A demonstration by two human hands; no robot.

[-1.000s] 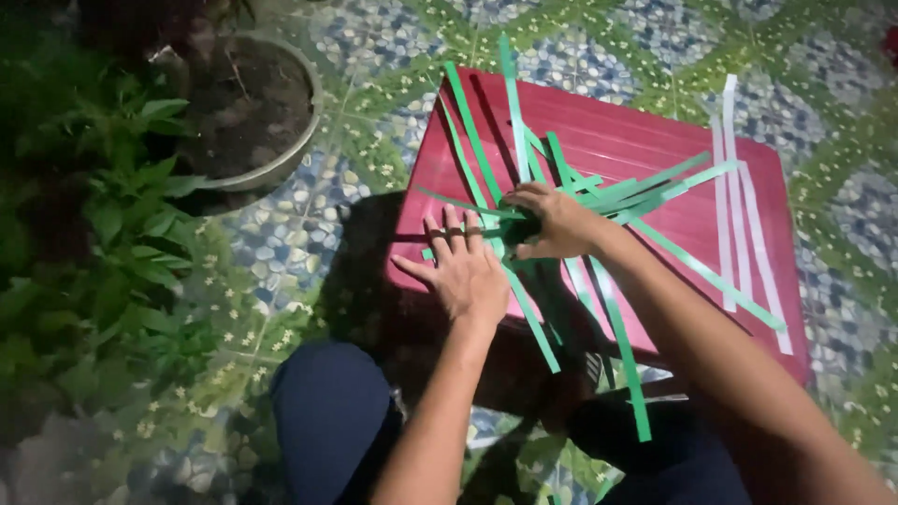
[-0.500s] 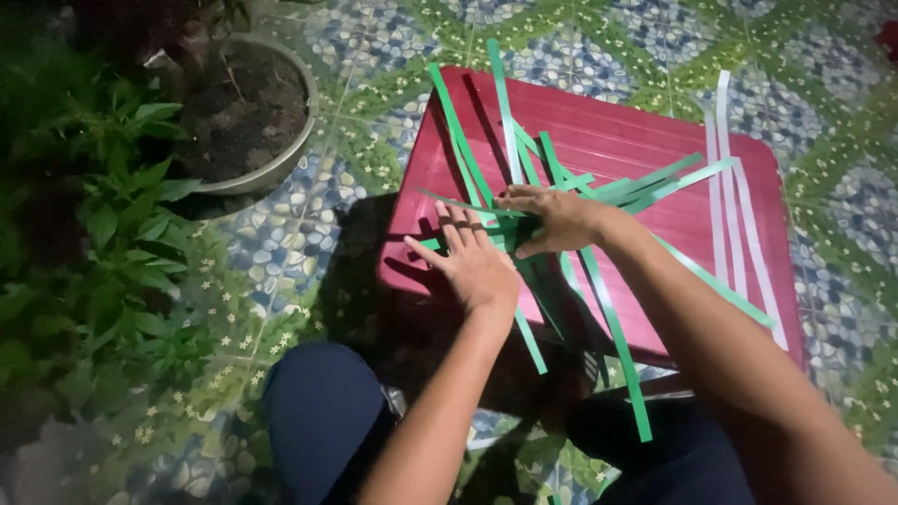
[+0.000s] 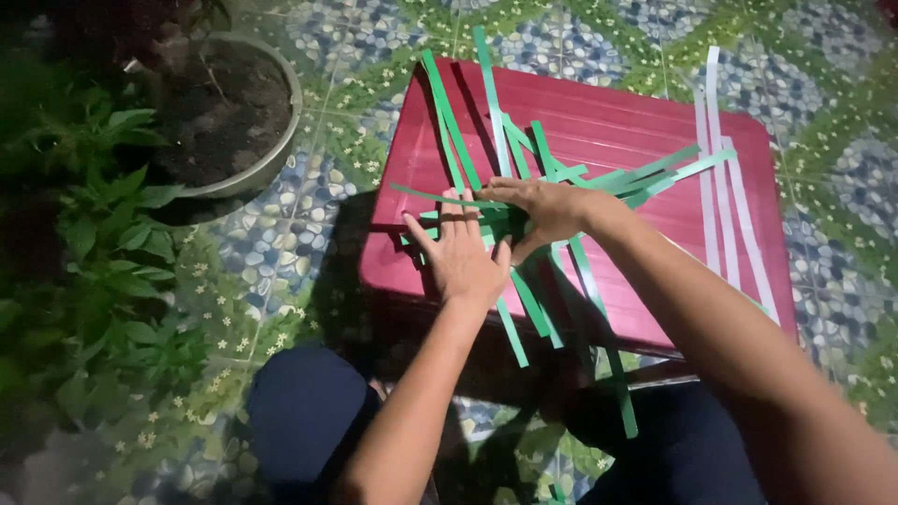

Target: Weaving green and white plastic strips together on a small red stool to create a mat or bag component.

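Covering green strips' [image 3: 524, 187] crossing: 2 hands [image 3: 505, 234]

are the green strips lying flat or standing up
Lying flat: the green strips cross on the red table, pressed down by the left hand and right hand.

A home yard or patio, outdoors after dark — the ground is paved with patterned tiles [image 3: 281, 234] of blue pebbles and green bands with small flowers. A round planter [image 3: 271, 140] filled with soil sits on them, leafy green plants [image 3: 103, 252] grow alongside, and a low red plastic table [image 3: 636, 131] stands nearby.
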